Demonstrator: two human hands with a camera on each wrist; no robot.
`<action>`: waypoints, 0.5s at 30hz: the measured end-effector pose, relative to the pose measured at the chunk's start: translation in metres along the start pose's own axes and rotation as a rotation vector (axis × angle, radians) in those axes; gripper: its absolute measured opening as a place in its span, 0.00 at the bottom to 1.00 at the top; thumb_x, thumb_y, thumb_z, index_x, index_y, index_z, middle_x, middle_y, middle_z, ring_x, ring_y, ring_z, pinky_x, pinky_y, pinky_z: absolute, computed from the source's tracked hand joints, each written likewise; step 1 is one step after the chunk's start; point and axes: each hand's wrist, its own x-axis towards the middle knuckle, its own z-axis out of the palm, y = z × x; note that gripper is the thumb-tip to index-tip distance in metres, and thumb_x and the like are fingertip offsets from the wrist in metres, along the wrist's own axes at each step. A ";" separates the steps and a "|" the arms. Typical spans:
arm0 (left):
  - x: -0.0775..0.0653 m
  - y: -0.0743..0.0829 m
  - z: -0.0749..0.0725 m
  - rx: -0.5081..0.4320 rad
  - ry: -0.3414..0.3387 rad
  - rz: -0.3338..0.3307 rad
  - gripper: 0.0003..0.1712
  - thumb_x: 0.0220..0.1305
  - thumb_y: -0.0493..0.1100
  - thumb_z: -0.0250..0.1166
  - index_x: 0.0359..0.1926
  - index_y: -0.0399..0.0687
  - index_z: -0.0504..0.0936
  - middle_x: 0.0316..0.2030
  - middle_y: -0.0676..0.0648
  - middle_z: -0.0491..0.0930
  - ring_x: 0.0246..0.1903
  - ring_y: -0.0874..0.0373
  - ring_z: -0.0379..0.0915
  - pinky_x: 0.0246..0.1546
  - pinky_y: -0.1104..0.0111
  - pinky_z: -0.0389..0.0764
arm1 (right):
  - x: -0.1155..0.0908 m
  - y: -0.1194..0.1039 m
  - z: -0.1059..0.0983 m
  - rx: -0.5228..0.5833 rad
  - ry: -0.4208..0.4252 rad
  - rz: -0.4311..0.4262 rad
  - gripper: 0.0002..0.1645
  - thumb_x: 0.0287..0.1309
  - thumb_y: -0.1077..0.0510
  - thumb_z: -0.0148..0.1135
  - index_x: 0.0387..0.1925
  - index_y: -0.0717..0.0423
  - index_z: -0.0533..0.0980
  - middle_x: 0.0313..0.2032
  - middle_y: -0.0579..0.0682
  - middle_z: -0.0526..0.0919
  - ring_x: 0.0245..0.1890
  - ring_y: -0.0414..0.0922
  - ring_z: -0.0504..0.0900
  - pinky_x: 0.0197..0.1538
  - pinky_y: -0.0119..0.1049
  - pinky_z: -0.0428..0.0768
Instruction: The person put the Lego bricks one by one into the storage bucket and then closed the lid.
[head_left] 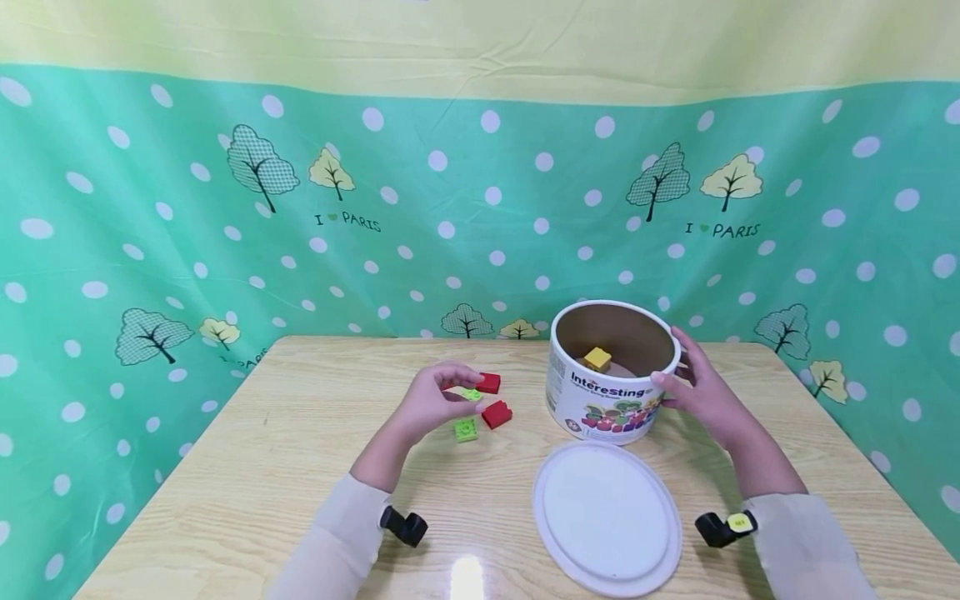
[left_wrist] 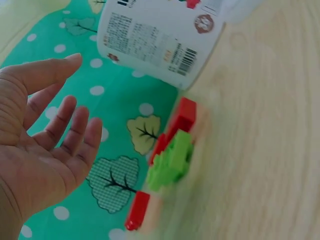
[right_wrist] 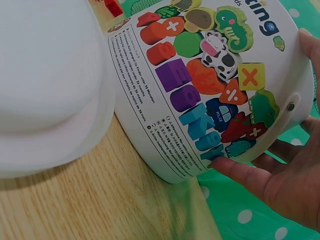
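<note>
My left hand [head_left: 435,400] hovers over a few toy bricks on the table, fingers loosely bent and nothing between them. Beside its fingertips lie a red brick [head_left: 489,383], another red brick [head_left: 497,414] and a green brick [head_left: 466,430]; a second green brick [head_left: 472,394] shows partly between thumb and fingers. In the left wrist view the green bricks [left_wrist: 172,160] look blurred. A white printed bucket [head_left: 600,400] stands to the right, with a yellow brick [head_left: 597,359] inside. My right hand [head_left: 701,392] holds the bucket's right side, thumb in front and fingers farther back.
A round white lid [head_left: 607,521] lies flat in front of the bucket. The wooden table [head_left: 300,467] meets a green dotted cloth [head_left: 420,208] at its back and sides. A carrying handle [right_wrist: 272,132] hangs against the bucket's side.
</note>
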 end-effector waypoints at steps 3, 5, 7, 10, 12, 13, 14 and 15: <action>-0.002 -0.007 -0.004 0.021 -0.002 -0.008 0.21 0.50 0.30 0.74 0.48 0.37 0.83 0.50 0.37 0.76 0.53 0.37 0.70 0.47 0.63 0.81 | 0.000 0.000 0.000 -0.003 0.000 0.000 0.53 0.68 0.47 0.58 0.76 0.32 0.31 0.73 0.67 0.44 0.68 0.70 0.53 0.53 0.62 0.74; -0.004 -0.011 -0.006 0.043 -0.011 -0.020 0.23 0.50 0.31 0.75 0.49 0.36 0.82 0.50 0.37 0.76 0.52 0.38 0.70 0.48 0.64 0.81 | 0.000 0.000 0.000 -0.004 0.000 0.000 0.53 0.68 0.47 0.58 0.76 0.32 0.31 0.73 0.66 0.44 0.68 0.70 0.53 0.53 0.62 0.75; -0.005 -0.015 -0.007 0.053 -0.026 -0.048 0.25 0.50 0.32 0.75 0.51 0.36 0.81 0.51 0.36 0.75 0.51 0.39 0.73 0.47 0.63 0.81 | 0.000 -0.001 0.000 -0.004 -0.001 0.002 0.53 0.68 0.47 0.58 0.76 0.32 0.31 0.73 0.67 0.43 0.68 0.70 0.53 0.53 0.62 0.75; -0.009 -0.020 -0.009 0.068 -0.053 -0.099 0.28 0.50 0.35 0.76 0.54 0.38 0.80 0.53 0.34 0.73 0.49 0.40 0.75 0.46 0.62 0.81 | -0.001 -0.001 0.000 -0.009 0.000 0.007 0.54 0.68 0.46 0.58 0.76 0.32 0.31 0.73 0.67 0.43 0.68 0.70 0.52 0.53 0.62 0.74; -0.010 -0.023 -0.010 0.082 -0.072 -0.119 0.29 0.49 0.36 0.77 0.54 0.39 0.80 0.54 0.35 0.72 0.51 0.41 0.74 0.47 0.61 0.81 | -0.001 -0.002 0.000 -0.013 -0.001 0.009 0.54 0.68 0.46 0.58 0.76 0.32 0.31 0.73 0.67 0.43 0.68 0.71 0.52 0.53 0.62 0.74; -0.011 -0.024 -0.010 0.092 -0.082 -0.120 0.30 0.49 0.36 0.77 0.55 0.39 0.79 0.55 0.36 0.72 0.52 0.41 0.73 0.48 0.61 0.81 | -0.001 -0.002 0.000 -0.014 -0.001 0.010 0.54 0.68 0.46 0.58 0.76 0.32 0.31 0.73 0.67 0.43 0.68 0.71 0.52 0.53 0.62 0.74; -0.011 -0.025 -0.010 0.098 -0.092 -0.125 0.30 0.49 0.35 0.77 0.55 0.40 0.79 0.55 0.37 0.72 0.53 0.41 0.73 0.48 0.60 0.81 | -0.001 -0.002 0.000 -0.014 -0.002 0.010 0.54 0.67 0.46 0.58 0.76 0.33 0.31 0.73 0.67 0.43 0.68 0.71 0.52 0.53 0.62 0.74; -0.011 -0.026 -0.011 0.109 -0.103 -0.124 0.31 0.49 0.35 0.77 0.56 0.41 0.79 0.56 0.38 0.71 0.54 0.42 0.71 0.48 0.60 0.81 | -0.001 -0.002 0.000 -0.016 -0.002 0.010 0.54 0.68 0.46 0.58 0.76 0.32 0.31 0.73 0.67 0.43 0.68 0.71 0.52 0.53 0.62 0.74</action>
